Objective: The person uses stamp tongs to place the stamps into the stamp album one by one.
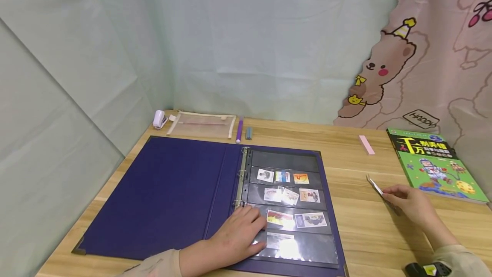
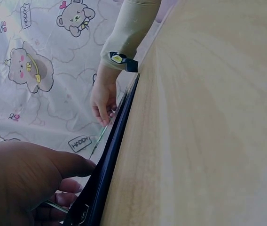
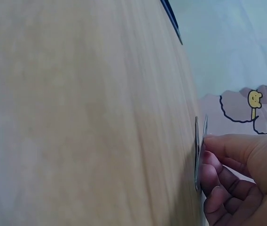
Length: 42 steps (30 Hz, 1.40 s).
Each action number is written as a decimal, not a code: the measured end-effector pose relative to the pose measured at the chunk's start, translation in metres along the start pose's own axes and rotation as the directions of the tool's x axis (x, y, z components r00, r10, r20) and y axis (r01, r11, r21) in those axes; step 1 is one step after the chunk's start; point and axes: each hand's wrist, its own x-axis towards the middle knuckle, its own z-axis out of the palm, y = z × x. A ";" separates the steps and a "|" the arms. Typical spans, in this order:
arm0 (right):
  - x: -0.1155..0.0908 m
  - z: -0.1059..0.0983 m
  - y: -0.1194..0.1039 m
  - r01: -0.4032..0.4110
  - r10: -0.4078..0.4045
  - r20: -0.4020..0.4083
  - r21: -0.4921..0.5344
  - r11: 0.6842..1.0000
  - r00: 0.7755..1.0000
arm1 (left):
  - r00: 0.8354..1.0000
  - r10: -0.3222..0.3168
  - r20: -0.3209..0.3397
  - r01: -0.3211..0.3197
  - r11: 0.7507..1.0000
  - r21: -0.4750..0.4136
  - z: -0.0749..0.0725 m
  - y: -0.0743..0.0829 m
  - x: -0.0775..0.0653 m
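Observation:
A dark blue ring binder [image 1: 173,191] lies opened flat on the table. Its right side carries a black stock page [image 1: 284,161] with clear strips holding several stamps [image 1: 301,178]. My left hand [image 1: 238,234] rests on the lower left of that page, beside the metal rings [image 1: 241,176]; in the left wrist view its thumb lies along the page's surface. To the right of the binder, my right hand [image 1: 411,204] pinches a pair of metal tweezers [image 1: 374,186] at the table surface. The tweezers' tips stand apart in the right wrist view, with nothing visible between them.
Along the back lie a white stapler [image 1: 159,119], a zip pouch [image 1: 203,125], a purple pen [image 1: 240,130] and a small grey-blue block [image 1: 249,133]. A pink bar [image 1: 367,145] and a green book [image 1: 438,166] lie at the right. Curtains close off the back and left.

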 end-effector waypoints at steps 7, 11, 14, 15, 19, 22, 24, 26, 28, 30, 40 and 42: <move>0.001 0.001 0.001 -0.006 0.006 0.008 0.000 1.000 1.000 | 1.000 0.005 -0.009 -0.005 1.000 0.003 0.000 -0.001 -0.001; 0.003 0.002 0.001 0.003 -0.003 -0.001 0.001 1.000 1.000 | 1.000 0.007 -0.016 -0.007 1.000 0.003 0.001 -0.002 -0.002; 0.003 0.002 0.002 0.017 -0.017 -0.018 0.002 1.000 1.000 | 1.000 0.012 -0.018 -0.012 1.000 0.010 0.002 -0.003 -0.001; 0.003 0.002 0.003 0.022 -0.021 -0.021 0.005 1.000 1.000 | 1.000 0.014 -0.017 -0.014 1.000 0.014 0.002 -0.003 -0.001; 0.003 0.003 0.003 0.017 -0.017 -0.023 0.035 0.999 1.000 | 1.000 0.024 -0.009 -0.023 0.999 0.036 0.002 -0.005 0.001; 0.003 0.004 0.001 0.001 -0.001 -0.004 0.068 0.998 1.000 | 0.999 0.036 -0.005 -0.035 0.997 0.065 0.002 -0.006 0.001; 0.003 0.004 0.001 -0.009 0.009 -0.001 0.073 0.997 1.000 | 0.999 0.046 -0.003 -0.046 0.995 0.087 0.003 -0.008 0.001; 0.003 0.004 0.000 -0.017 0.017 -0.001 0.064 0.998 1.000 | 0.999 0.054 -0.001 -0.054 0.993 0.103 0.003 -0.009 0.001; 0.004 0.003 -0.001 -0.021 0.021 -0.004 0.056 0.998 1.000 | 0.998 0.062 0.001 -0.062 0.991 0.119 0.002 -0.010 0.001; 0.004 0.003 -0.002 -0.018 0.018 -0.007 0.056 0.998 1.000 | 0.998 0.069 0.004 -0.069 0.989 0.134 0.001 -0.012 0.001; 0.002 0.004 -0.010 0.053 -0.051 -0.076 0.023 0.998 0.996 | 0.999 0.046 0.022 -0.049 0.988 0.146 -0.015 -0.024 0.007; 0.002 0.004 -0.014 0.063 -0.060 -0.081 0.031 0.998 0.995 | 0.999 0.042 -0.016 -0.039 0.987 0.157 -0.019 -0.030 0.009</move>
